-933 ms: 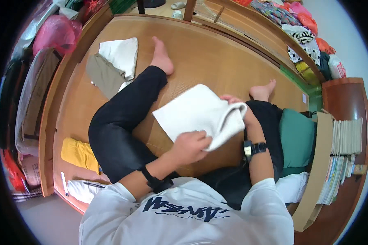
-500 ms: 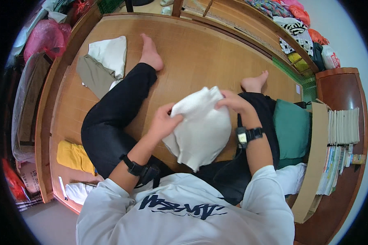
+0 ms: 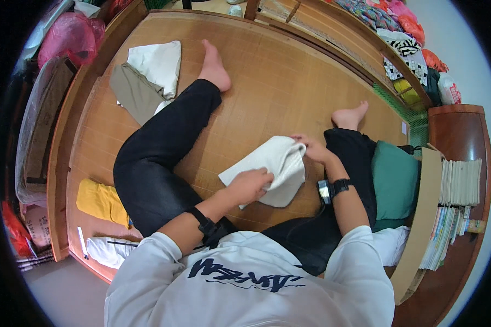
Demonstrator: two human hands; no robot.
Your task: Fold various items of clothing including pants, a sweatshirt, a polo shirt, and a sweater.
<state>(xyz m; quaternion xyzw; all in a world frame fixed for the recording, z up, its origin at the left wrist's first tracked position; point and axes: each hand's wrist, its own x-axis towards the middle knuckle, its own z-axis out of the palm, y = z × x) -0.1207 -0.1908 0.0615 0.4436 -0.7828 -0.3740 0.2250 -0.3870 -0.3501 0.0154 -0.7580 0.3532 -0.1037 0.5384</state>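
A white ribbed knit garment (image 3: 267, 158) lies between my legs, partly folded over on itself, its far right edge raised. My left hand (image 3: 250, 184) is closed, its curled fingers gripping the near layer at the garment's middle. At the far right corner, my right hand (image 3: 314, 148) pinches the edge between thumb and fingers. Some of the right fingers are hidden behind the cloth. What kind of garment it is cannot be made out.
Beyond my left leg lie a white folded garment (image 3: 163, 62) and an olive one (image 3: 136, 95). Yellow cloth (image 3: 98, 201) is at my left. A green cushion (image 3: 395, 182) sits by my right leg, beside a cardboard box (image 3: 420, 229) and books (image 3: 461, 182). Wooden rails (image 3: 93, 82) edge the boards.
The garment has gone from held up and spread to lowered and folded over. My left hand has moved right and nearer me across it; my right hand has shifted slightly right and nearer.
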